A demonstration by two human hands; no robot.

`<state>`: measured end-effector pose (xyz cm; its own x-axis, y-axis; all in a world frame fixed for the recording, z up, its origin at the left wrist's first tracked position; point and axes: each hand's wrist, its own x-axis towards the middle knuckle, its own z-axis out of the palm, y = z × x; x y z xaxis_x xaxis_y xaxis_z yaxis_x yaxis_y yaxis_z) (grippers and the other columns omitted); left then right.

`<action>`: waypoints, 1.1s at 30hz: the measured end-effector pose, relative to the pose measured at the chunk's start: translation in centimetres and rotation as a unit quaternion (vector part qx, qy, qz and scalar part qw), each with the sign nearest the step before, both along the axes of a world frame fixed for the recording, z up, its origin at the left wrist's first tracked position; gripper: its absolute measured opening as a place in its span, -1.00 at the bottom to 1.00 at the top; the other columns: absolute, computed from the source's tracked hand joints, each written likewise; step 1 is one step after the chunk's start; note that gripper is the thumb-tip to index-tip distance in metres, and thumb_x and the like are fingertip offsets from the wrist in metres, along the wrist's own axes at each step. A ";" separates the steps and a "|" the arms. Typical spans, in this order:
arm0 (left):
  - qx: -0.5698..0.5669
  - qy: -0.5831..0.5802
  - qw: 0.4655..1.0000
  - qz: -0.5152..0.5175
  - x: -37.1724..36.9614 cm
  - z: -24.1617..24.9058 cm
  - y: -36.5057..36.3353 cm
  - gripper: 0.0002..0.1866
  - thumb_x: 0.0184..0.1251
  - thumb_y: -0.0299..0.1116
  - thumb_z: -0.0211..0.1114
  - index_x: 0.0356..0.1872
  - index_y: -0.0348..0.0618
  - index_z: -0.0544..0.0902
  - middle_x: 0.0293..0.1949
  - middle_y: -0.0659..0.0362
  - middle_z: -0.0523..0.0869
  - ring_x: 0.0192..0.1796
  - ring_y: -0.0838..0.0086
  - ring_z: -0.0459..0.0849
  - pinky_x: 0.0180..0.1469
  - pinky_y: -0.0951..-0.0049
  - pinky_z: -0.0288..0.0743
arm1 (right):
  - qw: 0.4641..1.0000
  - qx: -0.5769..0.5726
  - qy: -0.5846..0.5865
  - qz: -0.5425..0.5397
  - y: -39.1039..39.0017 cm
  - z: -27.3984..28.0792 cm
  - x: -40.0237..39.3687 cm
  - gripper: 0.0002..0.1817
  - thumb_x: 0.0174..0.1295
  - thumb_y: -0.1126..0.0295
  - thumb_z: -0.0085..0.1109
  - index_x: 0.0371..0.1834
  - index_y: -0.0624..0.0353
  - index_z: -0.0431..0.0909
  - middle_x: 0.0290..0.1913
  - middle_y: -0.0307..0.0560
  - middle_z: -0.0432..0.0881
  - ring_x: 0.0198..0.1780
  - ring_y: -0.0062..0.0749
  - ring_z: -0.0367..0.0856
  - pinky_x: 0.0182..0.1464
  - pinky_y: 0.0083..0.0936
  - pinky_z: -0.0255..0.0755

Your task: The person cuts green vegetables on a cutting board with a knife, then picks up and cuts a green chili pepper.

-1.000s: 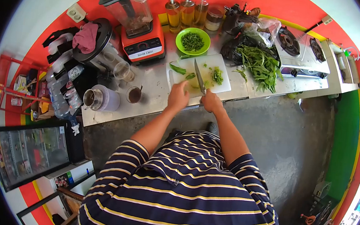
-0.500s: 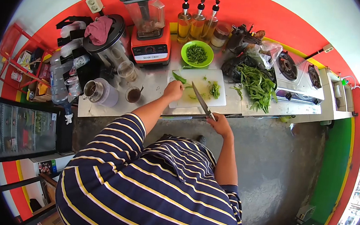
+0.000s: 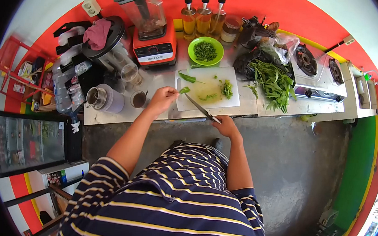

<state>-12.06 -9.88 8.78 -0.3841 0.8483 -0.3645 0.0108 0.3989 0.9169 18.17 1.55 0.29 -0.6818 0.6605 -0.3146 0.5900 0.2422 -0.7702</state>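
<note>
Left hand (image 3: 163,98), fingers pinched together on a small green leaf piece (image 3: 184,89), sits at the 9 o'clock edge of the white cutting board (image 3: 228,104). Right hand (image 3: 225,125), closed around the handle of a knife (image 3: 197,107), lies off the board's near edge at about 5 o'clock from the left hand. The blade's long axis runs diagonally, tip toward 10 o'clock, ending just below the pinched leaf. Chopped greens (image 3: 227,89) lie at 2 o'clock from the tip; a green bowl (image 3: 205,51) stands beyond the board.
</note>
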 end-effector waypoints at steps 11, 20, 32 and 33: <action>-0.035 0.049 0.997 0.040 0.2 0.3 -4.5 -0.83 0.44 -0.36 0.34 -0.06 -0.19 0.68 -0.27 0.31 0.69 -0.23 0.64 0.57 -0.15 0.55 0.42 | 0.977 0.082 -0.003 -0.195 0.4 2.7 2.6 -0.73 0.19 0.26 0.34 -0.17 0.23 0.73 -0.32 0.20 0.73 -0.23 0.08 0.74 -0.12 -0.20 0.54; -0.071 0.108 0.989 -0.073 0.3 -1.7 -0.4 -0.77 0.42 -0.37 0.35 0.02 -0.20 0.69 -0.23 0.23 0.71 -0.17 0.56 0.61 -0.09 0.48 0.49 | 0.997 -0.001 0.016 -0.077 -1.5 2.7 1.0 -0.67 0.21 0.20 0.34 -0.10 0.22 0.75 -0.25 0.27 0.74 -0.15 0.17 0.72 -0.03 -0.15 0.55; -0.090 0.246 0.949 -0.173 0.1 -8.9 1.3 -0.74 0.28 -0.37 0.39 -0.07 -0.29 0.71 -0.24 0.05 0.80 -0.18 0.36 0.76 -0.06 0.36 0.59 | 0.982 0.003 -0.005 -0.187 -1.6 5.3 2.9 -0.68 0.27 0.21 0.29 -0.13 0.27 0.73 -0.25 0.29 0.73 -0.13 0.22 0.71 -0.04 -0.13 0.56; -0.089 0.247 0.949 -0.177 0.1 -8.9 1.2 -0.74 0.28 -0.37 0.39 -0.07 -0.29 0.71 -0.24 0.05 0.80 -0.18 0.36 0.76 -0.06 0.36 0.59 | 0.982 0.004 -0.005 -0.191 -1.6 5.1 2.6 -0.68 0.27 0.21 0.29 -0.13 0.27 0.73 -0.25 0.29 0.73 -0.13 0.22 0.71 -0.04 -0.13 0.56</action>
<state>-11.96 -8.63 -0.07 -0.2478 0.8980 -0.3635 0.5829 0.4379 0.6845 20.73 -0.04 5.42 -0.3803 0.8698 -0.3143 0.6463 0.0069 -0.7631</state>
